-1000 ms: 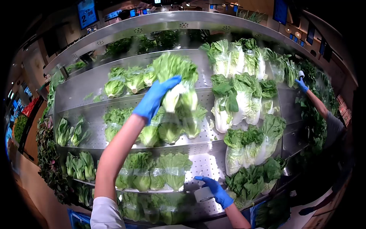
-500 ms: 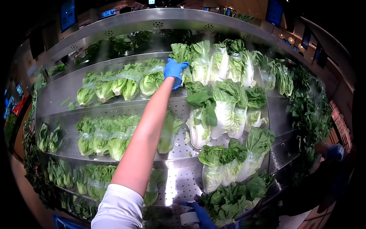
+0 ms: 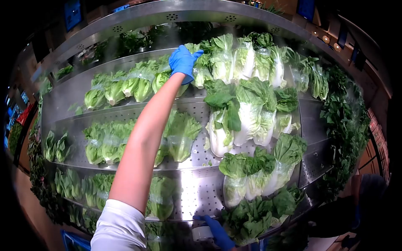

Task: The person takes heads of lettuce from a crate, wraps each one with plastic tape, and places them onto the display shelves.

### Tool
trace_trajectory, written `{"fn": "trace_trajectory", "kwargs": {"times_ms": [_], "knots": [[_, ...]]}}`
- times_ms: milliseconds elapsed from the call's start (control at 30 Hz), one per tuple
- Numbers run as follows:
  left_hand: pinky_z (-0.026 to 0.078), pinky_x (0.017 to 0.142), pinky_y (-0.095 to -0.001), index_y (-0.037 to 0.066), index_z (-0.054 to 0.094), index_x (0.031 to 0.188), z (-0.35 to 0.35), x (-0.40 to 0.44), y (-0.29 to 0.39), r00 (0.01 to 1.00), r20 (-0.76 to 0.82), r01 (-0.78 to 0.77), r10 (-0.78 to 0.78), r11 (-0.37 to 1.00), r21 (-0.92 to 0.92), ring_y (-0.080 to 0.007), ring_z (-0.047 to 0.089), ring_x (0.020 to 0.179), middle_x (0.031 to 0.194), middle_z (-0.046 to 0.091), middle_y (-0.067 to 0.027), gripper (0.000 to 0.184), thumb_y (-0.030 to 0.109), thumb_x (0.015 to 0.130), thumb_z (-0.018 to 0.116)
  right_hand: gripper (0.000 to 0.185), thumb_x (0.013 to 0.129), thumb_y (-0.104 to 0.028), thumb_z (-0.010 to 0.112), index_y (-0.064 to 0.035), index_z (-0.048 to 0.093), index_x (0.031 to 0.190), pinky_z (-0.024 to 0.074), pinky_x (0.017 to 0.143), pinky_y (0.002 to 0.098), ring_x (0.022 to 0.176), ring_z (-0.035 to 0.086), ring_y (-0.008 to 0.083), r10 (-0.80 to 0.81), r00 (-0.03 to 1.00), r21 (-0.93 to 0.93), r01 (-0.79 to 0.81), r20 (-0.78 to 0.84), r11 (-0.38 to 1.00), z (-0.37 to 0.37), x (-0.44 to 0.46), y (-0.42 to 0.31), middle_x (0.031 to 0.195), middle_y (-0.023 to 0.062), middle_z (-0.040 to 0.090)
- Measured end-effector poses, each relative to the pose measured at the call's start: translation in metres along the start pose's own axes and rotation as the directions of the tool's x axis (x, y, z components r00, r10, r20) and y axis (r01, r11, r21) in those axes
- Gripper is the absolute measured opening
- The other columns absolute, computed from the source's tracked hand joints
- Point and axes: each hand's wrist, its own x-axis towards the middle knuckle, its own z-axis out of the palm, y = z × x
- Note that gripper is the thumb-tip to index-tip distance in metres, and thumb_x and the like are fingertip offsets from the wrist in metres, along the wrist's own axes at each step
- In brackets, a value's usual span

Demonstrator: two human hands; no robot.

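My left hand (image 3: 182,66), in a blue glove, is raised to the top shelf, thumb spread to the right. It touches the leafy heads there, between a wrapped lettuce (image 3: 161,78) on its left and a leafy head (image 3: 202,72) on its right. The tips of its fingers are partly hidden among the leaves. Low in the view, my right hand (image 3: 218,234), also blue-gloved, grips what looks like a white roll of tape (image 3: 202,233). It is beside dark green leafy heads (image 3: 253,219) at the bottom of the rack.
The tiered metal display shelf (image 3: 197,196) has perforated floors. Wrapped lettuces (image 3: 109,144) line the left rows; Chinese cabbages (image 3: 248,115) stack on the right. Bok choy (image 3: 55,146) stands far left. A metal rim (image 3: 201,16) with vents arches overhead. Another person (image 3: 368,196) is at the right edge.
My left hand has shifted left and slightly up along the top shelf, uncovering more of the head on its right. My right hand still holds the roll. The camera view has moved slightly.
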Motion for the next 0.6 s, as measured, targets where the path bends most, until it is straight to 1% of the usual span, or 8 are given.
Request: {"fn": "trace_trajectory", "kwargs": {"times_ms": [167,233,333,400,433,467,500,600], "knots": [[0.046,0.075,-0.0347,0.001,0.056,0.097,-0.054,-0.052,-0.050,0.894,-0.403,-0.292,0.195,0.936,-0.196,-0.0292,0.060,0.083,0.093,0.062,-0.0170,0.032,0.029,0.082,0.059,0.038,0.089,-0.031,0.045,-0.0033,0.056,0.112,0.0491,0.063,0.0265,0.072,0.059,0.0134,0.019,1.000,0.036,-0.018,-0.009,0.999,-0.010,0.020,0.027,0.087,0.0063,0.060],[0.046,0.073,-0.0353,0.001,0.056,0.095,-0.094,-0.109,-0.071,0.913,-0.380,-0.300,0.148,0.875,-0.379,-0.0264,0.060,0.082,0.088,0.062,-0.0141,0.022,0.019,0.082,0.058,0.034,0.090,-0.029,0.045,-0.0032,0.060,0.106,0.0484,0.063,0.0249,0.074,0.058,0.0114,-0.336,0.939,-0.267,0.344,0.078,0.900,-0.002,0.015,0.008,0.087,0.0056,0.061],[0.048,0.072,-0.0303,0.000,0.055,0.100,-0.162,-0.222,-0.112,0.951,-0.295,-0.201,0.094,0.913,-0.356,-0.0246,0.062,0.081,0.090,0.062,-0.0147,0.018,0.002,0.082,0.054,0.022,0.089,-0.018,0.050,-0.0019,0.060,0.100,0.0492,0.070,0.0254,0.073,0.061,0.0135,-0.453,0.891,-0.117,0.452,0.026,0.884,0.024,-0.015,-0.041,0.086,0.0049,0.061],[0.048,0.077,-0.0291,0.000,0.054,0.105,-0.197,-0.299,-0.163,0.980,-0.200,-0.089,0.020,0.936,-0.342,-0.0223,0.061,0.087,0.097,0.060,-0.0132,0.031,-0.011,0.078,0.041,0.015,0.084,-0.006,0.055,-0.0025,0.059,0.098,0.0459,0.059,0.0210,0.062,0.056,0.0067,-0.643,0.765,-0.330,0.614,0.026,0.717,0.053,-0.061,-0.080,0.077,0.0014,0.063],[0.048,0.080,-0.0290,-0.001,0.053,0.106,-0.218,-0.340,-0.190,0.984,-0.173,-0.022,-0.034,0.949,-0.316,-0.0217,0.060,0.091,0.100,0.059,-0.0135,0.038,-0.015,0.075,0.037,0.014,0.078,-0.002,0.058,-0.0032,0.061,0.093,0.0451,0.054,0.0216,0.054,0.054,0.0067,-0.816,0.576,-0.498,0.723,0.052,0.479,0.066,-0.073,-0.088,0.063,0.0002,0.059],[0.047,0.079,-0.0289,-0.001,0.053,0.106,-0.245,-0.376,-0.203,0.978,-0.153,0.111,-0.144,0.972,-0.207,-0.0201,0.059,0.090,0.098,0.059,-0.0135,0.036,-0.014,0.076,0.038,0.014,0.078,0.009,0.049,-0.0012,0.056,0.086,0.0501,0.068,0.0282,0.072,0.060,0.0129,-0.903,0.373,-0.686,0.715,0.216,0.131,0.085,-0.099,-0.097,0.075,0.0061,0.059],[0.046,0.078,-0.0278,-0.001,0.053,0.104,-0.269,-0.413,-0.228,0.963,-0.164,0.174,-0.213,0.960,-0.219,-0.0180,0.057,0.087,0.094,0.058,-0.0111,0.033,-0.013,0.076,0.038,0.007,0.073,0.008,0.055,0.0008,0.055,0.076,0.0507,0.066,0.0308,0.069,0.061,0.0171,-0.901,0.031,-0.580,0.775,0.434,-0.252,0.103,-0.110,-0.103,0.073,0.0088,0.058],[0.041,0.073,-0.0245,-0.002,0.052,0.096,-0.347,-0.528,-0.285,0.874,-0.242,0.338,-0.421,0.886,-0.318,-0.0128,0.048,0.076,0.082,0.052,-0.0044,0.026,-0.011,0.077,0.036,0.017,0.056,0.000,0.068,0.0042,0.054,0.065,0.0505,0.064,0.0352,0.068,0.062,0.0269,-0.715,0.090,-0.546,0.714,0.693,-0.438,0.146,-0.149,-0.082,0.072,0.0133,0.058]]}}
